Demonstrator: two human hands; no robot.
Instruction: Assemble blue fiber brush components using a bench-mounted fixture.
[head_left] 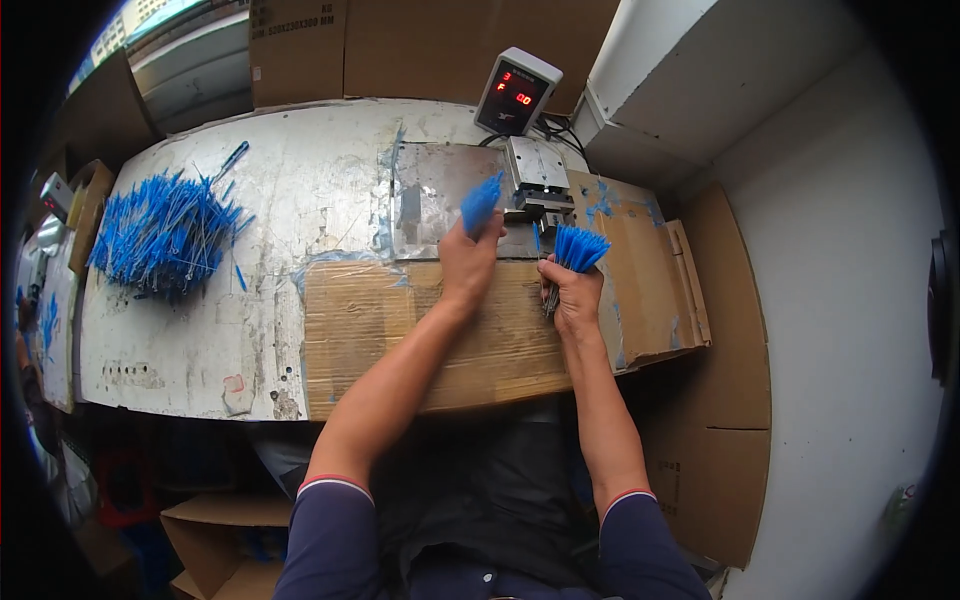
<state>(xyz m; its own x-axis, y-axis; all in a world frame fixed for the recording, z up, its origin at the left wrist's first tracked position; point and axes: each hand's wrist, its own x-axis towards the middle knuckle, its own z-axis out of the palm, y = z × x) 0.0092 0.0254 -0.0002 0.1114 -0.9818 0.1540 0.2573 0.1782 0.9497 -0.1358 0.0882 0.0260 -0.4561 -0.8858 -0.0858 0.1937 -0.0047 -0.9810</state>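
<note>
My left hand [468, 262] is closed round a bunch of thin sticks [482, 203] whose blue ends point up and away, somewhat blurred. To its right, my right hand [575, 292] grips a second, fuller bunch of blue-ended wire sticks [580, 248]; their bare metal stems poke out below the fist. Just beyond both hands stands a small metal clamp-like machine [540, 170] with a jaw at its front. One blue stick [536, 237] shows upright by that jaw, near my right hand. Whether the sticks are brushes I cannot tell.
A large heap of blue-ended wire sticks [165, 235] lies on the left of the worn white table [270, 200]. Behind the machine is a display box [518, 92] with red digits. Taped cardboard [400, 330] covers the near edge; a wall [850, 300] bounds the right.
</note>
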